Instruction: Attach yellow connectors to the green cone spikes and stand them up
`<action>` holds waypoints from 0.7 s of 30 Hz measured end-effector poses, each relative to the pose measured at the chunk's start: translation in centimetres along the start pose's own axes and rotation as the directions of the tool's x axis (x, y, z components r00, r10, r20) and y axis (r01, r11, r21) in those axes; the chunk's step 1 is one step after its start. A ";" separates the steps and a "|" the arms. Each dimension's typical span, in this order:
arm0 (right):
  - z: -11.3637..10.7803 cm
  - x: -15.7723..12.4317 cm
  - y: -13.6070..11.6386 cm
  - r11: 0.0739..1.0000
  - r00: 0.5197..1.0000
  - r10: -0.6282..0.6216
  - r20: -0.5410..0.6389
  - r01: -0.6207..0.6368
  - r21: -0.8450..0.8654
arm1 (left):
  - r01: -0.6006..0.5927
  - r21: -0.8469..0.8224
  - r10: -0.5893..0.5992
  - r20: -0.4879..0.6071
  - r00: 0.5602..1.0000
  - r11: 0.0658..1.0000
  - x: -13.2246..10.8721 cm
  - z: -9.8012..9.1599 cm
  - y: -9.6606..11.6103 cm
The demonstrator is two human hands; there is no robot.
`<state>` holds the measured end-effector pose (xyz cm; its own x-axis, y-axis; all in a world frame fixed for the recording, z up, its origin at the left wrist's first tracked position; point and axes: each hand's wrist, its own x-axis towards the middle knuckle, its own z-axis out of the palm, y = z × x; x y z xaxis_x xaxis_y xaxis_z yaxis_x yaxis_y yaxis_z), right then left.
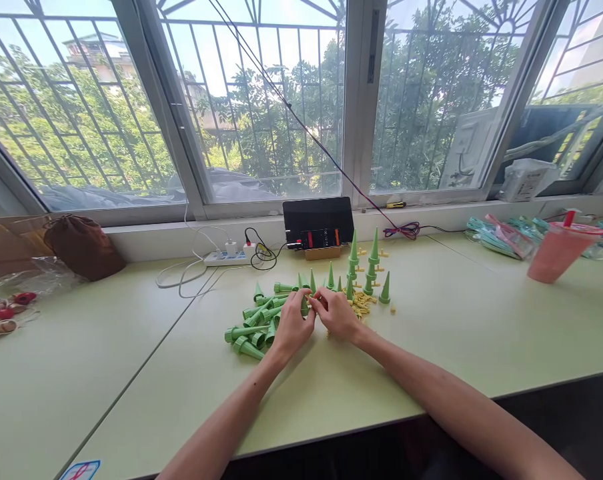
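My left hand [294, 323] has its fingers closed around a green plastic cone spike [304, 308], mostly hidden by the fingers. Close against it, my right hand [337, 315] pinches at the same spot; a bit of yellow shows between the fingertips, probably a small yellow valve piece. Beside my left hand lies a heap of green cone spikes [256, 315], mostly on their sides. A pile of small yellow plastic pieces [364, 303] sits just right of my right hand. Behind it stand stacked green spikes [371, 263] with yellow valves sticking out sideways.
A black tablet-like screen [317, 223] leans at the back near a power strip [226, 257] with cables. To the right stand a pink cup [561, 252] and bagged items [501, 237]. A brown pouch [84, 247] and wooden pieces [4, 323] are at the left.
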<state>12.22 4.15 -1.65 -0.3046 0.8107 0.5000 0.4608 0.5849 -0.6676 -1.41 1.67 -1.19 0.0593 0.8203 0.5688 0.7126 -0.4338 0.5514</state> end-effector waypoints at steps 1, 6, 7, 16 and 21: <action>0.0 0.0 0.1 1.000 1.000 0.000 0.001 0.000 0.001 | 0.001 0.004 -0.001 0.003 1.000 1.000 0.0 0.0 0.0; 0.0 0.0 0.2 1.000 1.000 0.004 0.008 -0.004 -0.021 | -0.028 0.009 0.028 -0.001 1.000 1.000 -0.1 0.0 0.0; -0.1 0.1 0.2 1.000 1.000 0.007 0.009 -0.007 -0.029 | -0.034 0.008 0.034 -0.001 0.999 0.999 -0.1 0.0 0.0; -0.4 0.1 -0.1 0.993 0.999 0.031 -0.019 -0.033 -0.111 | -0.030 -0.016 0.030 0.028 0.999 0.999 -0.1 0.1 -0.1; -0.5 0.1 -0.2 0.991 0.999 0.050 -0.012 -0.051 -0.121 | -0.025 -0.029 0.026 0.030 0.999 0.999 -0.1 0.1 -0.1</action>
<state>12.48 4.15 -1.21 -0.2709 0.8385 0.4727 0.5730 0.5351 -0.6208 -1.41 1.65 -1.36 0.0991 0.8197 0.5641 0.6902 -0.4650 0.5545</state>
